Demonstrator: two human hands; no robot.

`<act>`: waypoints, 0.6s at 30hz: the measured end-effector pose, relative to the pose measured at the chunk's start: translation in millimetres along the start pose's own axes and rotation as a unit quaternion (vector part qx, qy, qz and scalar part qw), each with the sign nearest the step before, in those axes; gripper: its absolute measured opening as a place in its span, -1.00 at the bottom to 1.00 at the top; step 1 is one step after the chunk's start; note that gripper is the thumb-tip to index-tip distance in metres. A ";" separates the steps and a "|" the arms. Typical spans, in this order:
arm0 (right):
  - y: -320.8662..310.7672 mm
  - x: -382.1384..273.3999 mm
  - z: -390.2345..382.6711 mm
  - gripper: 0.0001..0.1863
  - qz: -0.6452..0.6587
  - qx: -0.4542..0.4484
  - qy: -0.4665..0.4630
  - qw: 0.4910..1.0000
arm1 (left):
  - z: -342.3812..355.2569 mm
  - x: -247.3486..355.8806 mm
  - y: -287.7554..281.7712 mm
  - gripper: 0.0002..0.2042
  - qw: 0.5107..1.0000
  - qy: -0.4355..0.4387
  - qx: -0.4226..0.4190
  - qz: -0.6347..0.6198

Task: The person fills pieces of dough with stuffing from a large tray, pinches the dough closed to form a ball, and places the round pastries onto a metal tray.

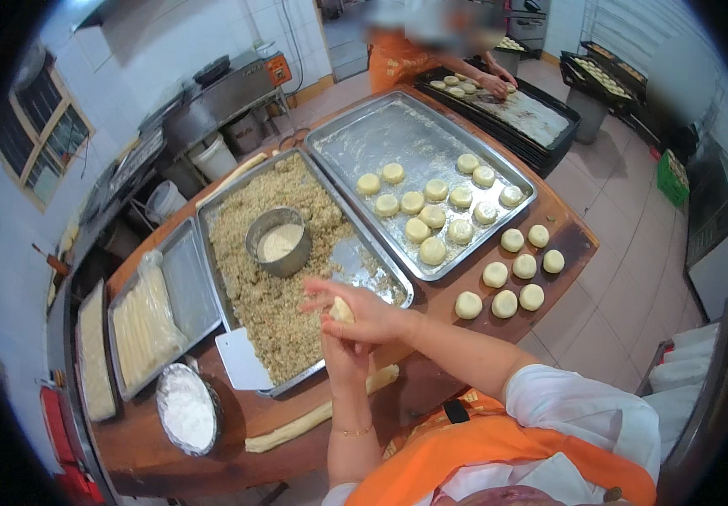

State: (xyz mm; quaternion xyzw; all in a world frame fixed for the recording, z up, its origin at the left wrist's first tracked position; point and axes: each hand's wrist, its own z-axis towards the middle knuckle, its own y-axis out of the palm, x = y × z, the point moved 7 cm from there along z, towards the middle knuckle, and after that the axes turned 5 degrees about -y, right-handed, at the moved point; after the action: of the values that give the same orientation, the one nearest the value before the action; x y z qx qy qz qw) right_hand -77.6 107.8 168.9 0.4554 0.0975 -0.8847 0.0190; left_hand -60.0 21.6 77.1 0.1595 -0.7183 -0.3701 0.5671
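Note:
My left hand (345, 358) and my right hand (368, 316) meet over the near edge of a filling tray. Between them is a small piece of pale dough (341, 310), partly covered by the fingers. The left hand cups it from below, while the right closes over it from above. Crumbly brownish filling (242, 207) is spread in the metal tray (393, 277) beyond my hands. A metal bowl (288, 263) with pale contents sits in the filling. At the tray's near left corner lies a white scraper (243, 363). A long dough rope (292, 430) rests beside my left forearm.
Several round dough buns (505, 302) stand on the wooden table at right. Behind them, a large metal tray (364, 126) holds more. A flour bowl (188, 411) and a tray of plastic-covered dough strips (140, 325) are at left. Across the table, another person's hands (495, 83) handle buns on black trays.

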 end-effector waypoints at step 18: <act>-42.5 55.9 -32.2 -0.67 0.003 -0.013 0.104 0.994 | 9.2 -37.3 45.2 -0.43 0.992 -0.027 0.106 0.067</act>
State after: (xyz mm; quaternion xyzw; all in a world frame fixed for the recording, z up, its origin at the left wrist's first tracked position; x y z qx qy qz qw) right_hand -89.6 158.7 112.0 0.5454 0.1089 -0.8309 0.0172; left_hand -48.6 79.5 82.6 0.1597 -0.7776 -0.2571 0.5511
